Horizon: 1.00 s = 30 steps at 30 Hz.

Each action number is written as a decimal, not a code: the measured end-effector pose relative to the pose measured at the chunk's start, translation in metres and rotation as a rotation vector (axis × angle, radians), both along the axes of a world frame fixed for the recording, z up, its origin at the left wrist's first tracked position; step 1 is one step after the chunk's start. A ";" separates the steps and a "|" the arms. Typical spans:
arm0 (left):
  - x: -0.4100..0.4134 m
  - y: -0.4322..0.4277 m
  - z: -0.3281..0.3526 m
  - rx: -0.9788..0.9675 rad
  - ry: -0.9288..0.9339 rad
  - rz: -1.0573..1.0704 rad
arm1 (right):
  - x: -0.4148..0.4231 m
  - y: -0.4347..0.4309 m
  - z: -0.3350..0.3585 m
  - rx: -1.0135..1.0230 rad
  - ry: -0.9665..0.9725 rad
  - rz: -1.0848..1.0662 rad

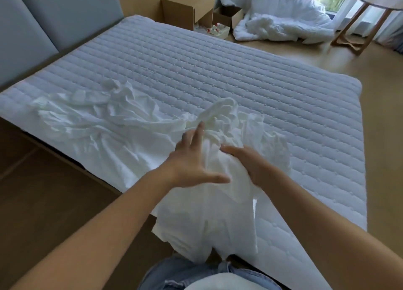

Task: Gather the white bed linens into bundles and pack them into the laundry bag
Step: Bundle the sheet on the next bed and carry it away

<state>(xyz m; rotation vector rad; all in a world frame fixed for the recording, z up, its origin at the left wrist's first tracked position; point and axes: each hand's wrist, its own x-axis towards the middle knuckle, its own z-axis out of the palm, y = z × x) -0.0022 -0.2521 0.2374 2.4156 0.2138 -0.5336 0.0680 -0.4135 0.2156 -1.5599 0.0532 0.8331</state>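
1. Sheet (113, 124) lies crumpled on the near part of the mattress (239, 71), one end hanging off the edge.
2. Right hand (250, 165) grips the bunched end; left hand (192, 161) is open, fingers spread.
3. Suggested: rake far slack into the bunch before lifting.

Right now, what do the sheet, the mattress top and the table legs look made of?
Sheet: thin woven cloth, probably cotton, matte; it holds sharp creases. Mattress top: quilted padded textile, stitched in a dimpled grid. Table legs: likely light wood, smooth finish; warm tan colour, grain not resolvable.
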 end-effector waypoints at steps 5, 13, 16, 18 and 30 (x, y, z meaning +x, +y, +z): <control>-0.022 -0.016 -0.041 0.348 -0.647 -0.330 | 0.011 0.006 0.006 -0.040 0.219 0.185; 0.004 -0.016 -0.040 0.069 -0.276 -0.034 | -0.017 -0.024 0.013 -0.434 -0.355 0.365; 0.004 -0.003 -0.035 -0.382 0.072 0.193 | -0.044 -0.036 -0.008 -0.642 -0.825 0.702; -0.004 -0.001 -0.031 -0.637 0.294 0.182 | -0.057 -0.037 -0.021 -0.615 -0.951 0.699; -0.040 -0.002 -0.017 -0.148 0.283 -0.059 | -0.050 -0.033 -0.044 -0.163 -0.305 0.276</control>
